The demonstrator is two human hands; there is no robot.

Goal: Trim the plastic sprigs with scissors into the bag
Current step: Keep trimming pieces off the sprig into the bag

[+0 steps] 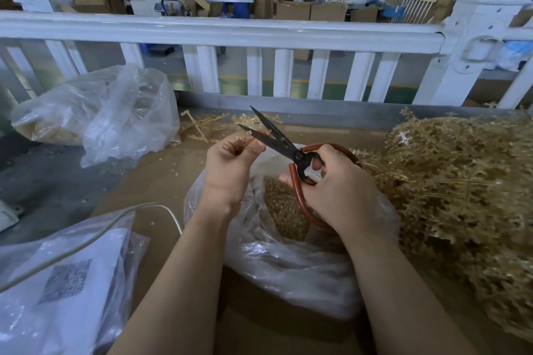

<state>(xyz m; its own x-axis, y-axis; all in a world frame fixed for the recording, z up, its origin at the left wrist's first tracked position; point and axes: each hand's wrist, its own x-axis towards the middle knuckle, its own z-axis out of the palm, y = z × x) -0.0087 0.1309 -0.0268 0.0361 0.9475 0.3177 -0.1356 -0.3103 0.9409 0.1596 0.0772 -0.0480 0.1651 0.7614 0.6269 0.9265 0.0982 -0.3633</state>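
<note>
Both hands raised, forearms bare.
L hand (230, 164): fingers curled, pinching a pale gold plastic sprig (245, 140) at fingertips. R hand (337, 184): fingers through the red-handled black scissors (284, 144), blades apart.

One pair of scissors (284, 145) is in view, and two hands: a left hand (230, 166) and a right hand (336, 187). There are three clear plastic bags: one far left (98, 115), one near left (66, 277), and one in the middle (288, 256). One big heap of sprigs (461, 181) lies at the right. One white cable (86, 242) crosses the near left bag.
</note>
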